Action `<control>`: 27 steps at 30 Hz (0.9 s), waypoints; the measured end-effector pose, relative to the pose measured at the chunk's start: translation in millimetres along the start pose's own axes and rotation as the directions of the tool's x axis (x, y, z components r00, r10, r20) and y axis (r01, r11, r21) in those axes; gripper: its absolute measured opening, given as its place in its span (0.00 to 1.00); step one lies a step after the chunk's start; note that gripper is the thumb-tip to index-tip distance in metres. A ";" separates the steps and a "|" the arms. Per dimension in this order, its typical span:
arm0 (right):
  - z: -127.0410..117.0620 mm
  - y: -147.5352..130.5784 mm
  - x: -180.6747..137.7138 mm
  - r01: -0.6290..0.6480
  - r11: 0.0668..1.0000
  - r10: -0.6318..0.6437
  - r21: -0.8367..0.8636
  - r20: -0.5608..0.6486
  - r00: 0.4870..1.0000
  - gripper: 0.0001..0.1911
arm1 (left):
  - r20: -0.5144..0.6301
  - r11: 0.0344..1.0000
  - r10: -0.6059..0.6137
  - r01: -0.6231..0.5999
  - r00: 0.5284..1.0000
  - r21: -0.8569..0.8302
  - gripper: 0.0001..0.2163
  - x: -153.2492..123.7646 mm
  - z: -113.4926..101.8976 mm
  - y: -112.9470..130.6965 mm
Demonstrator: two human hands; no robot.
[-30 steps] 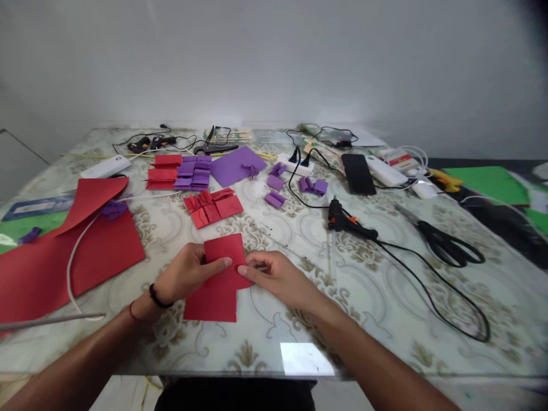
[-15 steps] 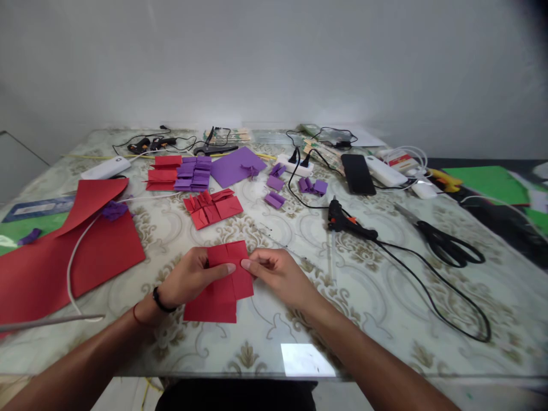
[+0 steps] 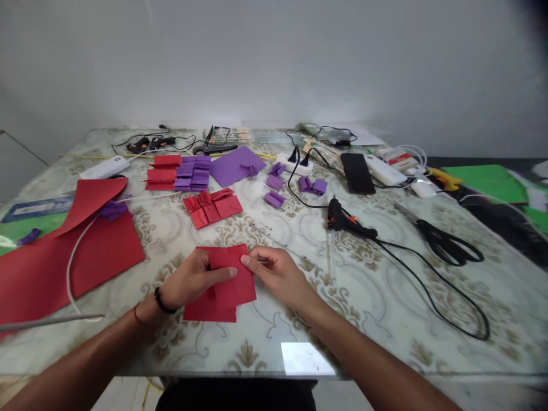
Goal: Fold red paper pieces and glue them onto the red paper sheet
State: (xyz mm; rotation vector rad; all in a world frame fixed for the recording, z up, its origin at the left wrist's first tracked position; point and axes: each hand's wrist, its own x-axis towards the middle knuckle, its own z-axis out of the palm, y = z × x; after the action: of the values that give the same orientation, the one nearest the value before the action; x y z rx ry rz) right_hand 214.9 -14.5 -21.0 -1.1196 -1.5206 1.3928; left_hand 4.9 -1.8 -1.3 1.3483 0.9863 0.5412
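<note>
A creased piece of red paper (image 3: 240, 277) is held between both hands, low over the front of the table. My left hand (image 3: 196, 278) grips its left side, thumb lying on top. At the upper right edge, my right hand (image 3: 276, 271) pinches the same paper between thumb and curled fingers. Beneath it another red sheet (image 3: 205, 311) lies on the tablecloth, partly covered by the held paper and the left hand. Just beyond the hands rests a pleated red paper piece (image 3: 214, 208). Fingers under the held paper are hidden.
A black glue gun (image 3: 349, 221) and black scissors (image 3: 445, 240) lie to the right, cable looping forward. Large red sheets (image 3: 107, 245) cover the left. Behind are small purple folded papers (image 3: 274, 198), a purple sheet (image 3: 231, 165), a phone (image 3: 358, 174) and a power strip (image 3: 295, 165).
The held red paper has shifted slightly and turned, its upper part now opened wider to the left. Both hands keep their grip in nearly the same place.
</note>
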 end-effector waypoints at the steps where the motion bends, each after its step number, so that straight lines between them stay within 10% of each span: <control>1: 0.2 -0.1 0.1 0.000 1.000 0.000 0.001 -0.003 1.000 0.21 | 0.002 1.000 0.001 -0.001 1.000 0.001 0.12 0.2 -0.1 0.0; 27: 1.0 -3.2 -0.9 -0.053 0.999 0.053 -0.012 -0.004 0.999 0.21 | 0.061 0.988 -0.039 0.029 0.997 0.154 0.14 0.7 -1.7 -4.4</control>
State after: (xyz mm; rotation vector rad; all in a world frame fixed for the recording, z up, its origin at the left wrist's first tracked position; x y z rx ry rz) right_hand 214.0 -15.7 -17.9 -1.1773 -1.5089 1.4177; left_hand 2.9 -1.1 -5.6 1.4735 1.0130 0.4009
